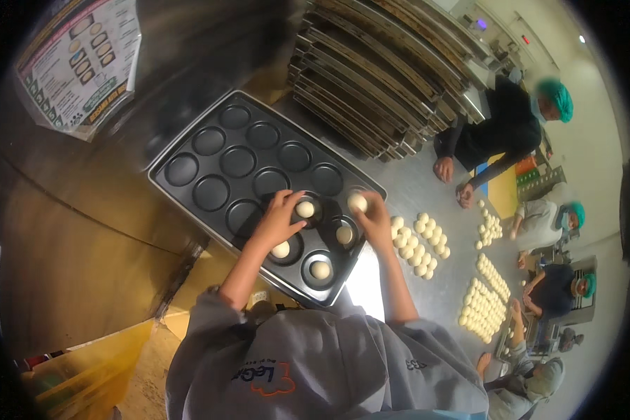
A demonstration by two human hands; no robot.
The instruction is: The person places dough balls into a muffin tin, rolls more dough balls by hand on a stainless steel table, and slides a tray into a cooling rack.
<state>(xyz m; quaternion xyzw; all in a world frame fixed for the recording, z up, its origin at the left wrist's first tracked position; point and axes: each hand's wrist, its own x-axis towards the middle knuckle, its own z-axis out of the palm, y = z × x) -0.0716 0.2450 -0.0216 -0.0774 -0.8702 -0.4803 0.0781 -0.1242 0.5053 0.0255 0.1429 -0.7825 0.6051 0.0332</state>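
Right hand [376, 222] grips a dough ball [358, 203] at the cupped pan's [210, 166] near-right end; left hand [278, 215] arches around a second ball [305, 209] in its cup.

The left thumb and fingers stand apart on either side; whether they touch the dough I cannot tell. A loose right-hand grip could let the ball drop off-centre or roll over the rim, and a brush from the left fingers could push its ball against the cup wall. Beyond lies a steel table [458, 241] bearing more dough balls [414, 246], with a tray stack [392, 77] behind the pan and co-workers [500, 115] in green caps along the right.
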